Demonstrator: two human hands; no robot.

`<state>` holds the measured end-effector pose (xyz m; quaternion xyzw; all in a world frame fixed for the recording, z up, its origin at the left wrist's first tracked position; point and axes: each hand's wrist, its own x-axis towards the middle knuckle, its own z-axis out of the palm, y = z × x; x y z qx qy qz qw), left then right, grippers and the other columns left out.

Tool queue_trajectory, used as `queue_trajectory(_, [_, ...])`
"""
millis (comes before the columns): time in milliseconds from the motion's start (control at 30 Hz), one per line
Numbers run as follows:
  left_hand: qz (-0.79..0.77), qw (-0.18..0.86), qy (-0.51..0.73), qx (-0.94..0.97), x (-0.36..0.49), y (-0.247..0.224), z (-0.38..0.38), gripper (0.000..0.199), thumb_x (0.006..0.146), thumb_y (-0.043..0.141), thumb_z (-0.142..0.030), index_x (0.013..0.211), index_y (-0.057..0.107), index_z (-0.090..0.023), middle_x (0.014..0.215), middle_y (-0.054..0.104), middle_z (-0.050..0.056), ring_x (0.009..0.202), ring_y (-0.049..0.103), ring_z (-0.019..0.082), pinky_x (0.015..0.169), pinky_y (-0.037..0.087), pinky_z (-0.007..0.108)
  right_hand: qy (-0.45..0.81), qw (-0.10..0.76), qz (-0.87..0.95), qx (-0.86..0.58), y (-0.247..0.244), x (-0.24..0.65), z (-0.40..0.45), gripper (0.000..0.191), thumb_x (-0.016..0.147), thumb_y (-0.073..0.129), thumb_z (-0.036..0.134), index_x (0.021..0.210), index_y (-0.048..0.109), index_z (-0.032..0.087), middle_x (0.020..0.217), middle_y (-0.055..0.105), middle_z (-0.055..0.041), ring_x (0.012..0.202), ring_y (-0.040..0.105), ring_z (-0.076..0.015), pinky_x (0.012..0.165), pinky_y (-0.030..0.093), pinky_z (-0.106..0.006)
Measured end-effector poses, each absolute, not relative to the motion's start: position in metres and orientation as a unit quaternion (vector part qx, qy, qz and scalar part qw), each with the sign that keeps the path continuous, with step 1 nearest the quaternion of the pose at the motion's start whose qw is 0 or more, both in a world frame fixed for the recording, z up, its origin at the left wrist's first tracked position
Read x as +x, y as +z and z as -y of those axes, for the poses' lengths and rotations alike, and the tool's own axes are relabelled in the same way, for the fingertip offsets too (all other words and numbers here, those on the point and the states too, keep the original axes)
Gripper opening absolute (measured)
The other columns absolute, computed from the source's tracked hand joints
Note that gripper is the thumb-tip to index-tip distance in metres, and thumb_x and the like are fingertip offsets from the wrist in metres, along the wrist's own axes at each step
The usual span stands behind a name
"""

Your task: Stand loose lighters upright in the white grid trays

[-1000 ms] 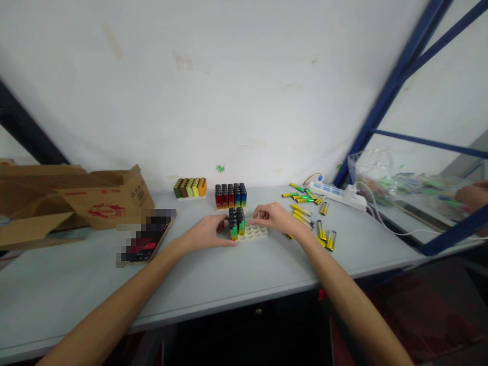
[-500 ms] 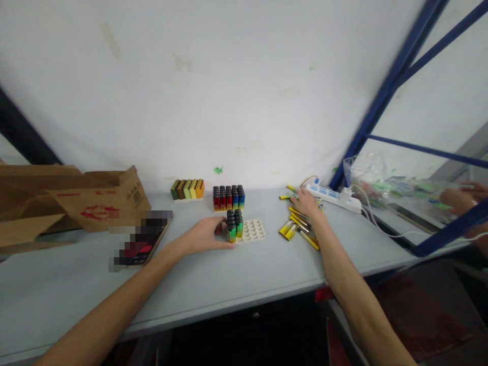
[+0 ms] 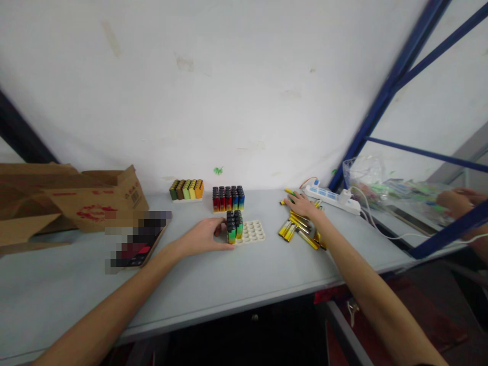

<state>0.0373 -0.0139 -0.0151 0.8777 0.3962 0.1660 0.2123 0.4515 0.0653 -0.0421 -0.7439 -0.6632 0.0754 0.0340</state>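
Observation:
My left hand (image 3: 204,234) grips the left end of a white tray (image 3: 252,231), its thumb at the near corner and fingers curled behind. Black-topped green and yellow lighters (image 3: 235,231) stand upright in the left part of that tray; bare round holes show on the right. My right hand (image 3: 301,204) reaches over the far side of a loose pile of yellow lighters (image 3: 293,226). Its fingers are spread and touch or hover over those at the back; nothing is visibly held.
Two more filled sets, red-and-blue lighters (image 3: 228,199) and brown-to-yellow lighters (image 3: 186,190), stand by the wall. A cardboard box (image 3: 102,203) and a phone (image 3: 147,241) are at left. At right are a power strip (image 3: 333,197), a blue frame (image 3: 360,132) and another person's hand (image 3: 455,199).
My right hand has shifted slightly left and nearer over the yellow lighters, its fingers spreading apart. My left hand stays at the tray. The view has tilted a little.

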Motion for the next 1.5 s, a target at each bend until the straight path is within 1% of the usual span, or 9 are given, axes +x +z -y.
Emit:
queue_trajectory(233, [-0.400, 0.215, 0.166, 0.875, 0.039, -0.014, 0.014, 0.059, 0.069, 0.078, -0.068, 0.095, 0.064, -0.017, 0.082, 0.063, 0.002, 0.073, 0.057, 0.021, 0.065, 0.039, 0.029, 0.033, 0.049, 0.730, -0.681, -0.049, 0.430, -0.028, 0.062, 0.106, 0.029, 0.059, 0.155, 0.045, 0.025, 0.170, 0.027, -0.0112, 0.154, 0.025, -0.0367, 0.117, 0.031, -0.063])
queue_trajectory(467, [-0.403, 0.218, 0.167, 0.873, 0.039, -0.015, 0.014, 0.060, 0.068, 0.078, -0.068, 0.097, 0.065, -0.017, 0.085, 0.065, 0.003, 0.075, 0.059, 0.022, 0.066, 0.041, 0.030, -0.008, 0.117, 0.738, -0.665, -0.037, 0.406, -0.021, 0.042, 0.106, 0.045, 0.043, 0.128, 0.070, 0.018, 0.140, 0.060, -0.0183, 0.129, 0.056, -0.0287, 0.115, 0.037, -0.045])
queue_trajectory(700, [-0.398, 0.213, 0.166, 0.877, 0.039, -0.014, 0.016, 0.060, 0.070, 0.077, -0.068, 0.099, 0.064, -0.017, 0.087, 0.066, 0.004, 0.076, 0.061, 0.023, 0.067, 0.043, 0.031, 0.005, 0.077, 0.699, -0.711, -0.014, 0.402, -0.045, 0.029, 0.096, 0.058, 0.020, 0.122, 0.068, 0.014, 0.122, 0.070, -0.0177, 0.112, 0.066, -0.0276, 0.096, 0.048, -0.038])
queue_trajectory(800, [-0.399, 0.211, 0.166, 0.877, 0.039, -0.013, 0.016, 0.061, 0.070, 0.077, -0.069, 0.099, 0.064, -0.017, 0.088, 0.066, 0.004, 0.077, 0.062, 0.023, 0.068, 0.043, 0.031, 0.033, 0.065, 0.700, -0.710, -0.006, 0.408, -0.061, 0.031, 0.089, 0.068, 0.019, 0.120, 0.070, 0.015, 0.114, 0.076, -0.0139, 0.103, 0.070, -0.0251, 0.087, 0.051, -0.032])
queue_trajectory(967, [-0.396, 0.217, 0.169, 0.876, 0.040, -0.012, 0.017, 0.061, 0.069, 0.077, -0.068, 0.100, 0.064, -0.018, 0.090, 0.068, 0.004, 0.078, 0.063, 0.023, 0.069, 0.044, 0.031, 0.072, 0.065, 0.728, -0.679, -0.001, 0.417, -0.075, 0.017, 0.085, 0.075, 0.021, 0.100, 0.078, 0.016, 0.104, 0.080, -0.0088, 0.092, 0.074, -0.0207, 0.082, 0.052, -0.024])
queue_trajectory(1100, [-0.400, 0.214, 0.169, 0.875, 0.040, -0.012, 0.018, 0.062, 0.069, 0.077, -0.068, 0.102, 0.064, -0.017, 0.091, 0.068, 0.005, 0.079, 0.064, 0.024, 0.069, 0.045, 0.032, 0.045, 0.123, 0.735, -0.665, -0.007, 0.415, -0.069, 0.027, 0.095, 0.064, 0.025, 0.117, 0.074, 0.014, 0.117, 0.077, -0.0121, 0.104, 0.072, -0.0214, 0.091, 0.052, -0.027])
queue_trajectory(1167, [-0.401, 0.212, 0.168, 0.875, 0.040, -0.012, 0.018, 0.063, 0.069, 0.077, -0.070, 0.101, 0.064, -0.017, 0.091, 0.069, 0.005, 0.079, 0.064, 0.025, 0.069, 0.045, 0.032, 0.046, 0.177, 0.727, -0.662, -0.011, 0.412, -0.066, 0.029, 0.096, 0.064, 0.029, 0.119, 0.073, 0.014, 0.115, 0.076, -0.0135, 0.099, 0.073, -0.0213, 0.090, 0.053, -0.029])
queue_trajectory(1333, [-0.401, 0.213, 0.173, 0.874, 0.039, -0.013, 0.017, 0.061, 0.068, 0.077, -0.070, 0.096, 0.064, -0.018, 0.090, 0.068, 0.005, 0.079, 0.063, 0.024, 0.068, 0.044, 0.031, 0.214, 0.370, 0.713, -0.557, -0.006, 0.396, -0.061, 0.038, 0.086, 0.073, 0.043, 0.111, 0.075, 0.014, 0.097, 0.075, -0.0091, 0.061, 0.063, -0.0131, 0.063, 0.053, -0.028])
queue_trajectory(1500, [-0.399, 0.215, 0.168, 0.876, 0.039, -0.014, 0.017, 0.059, 0.070, 0.078, -0.067, 0.099, 0.064, -0.018, 0.092, 0.068, 0.005, 0.079, 0.063, 0.023, 0.069, 0.044, 0.031, 0.341, 0.477, 0.690, -0.424, 0.007, 0.361, -0.051, 0.053, 0.072, 0.084, 0.046, 0.115, 0.074, 0.017, 0.089, 0.075, -0.0044, 0.069, 0.061, -0.0144, 0.066, 0.050, -0.028])
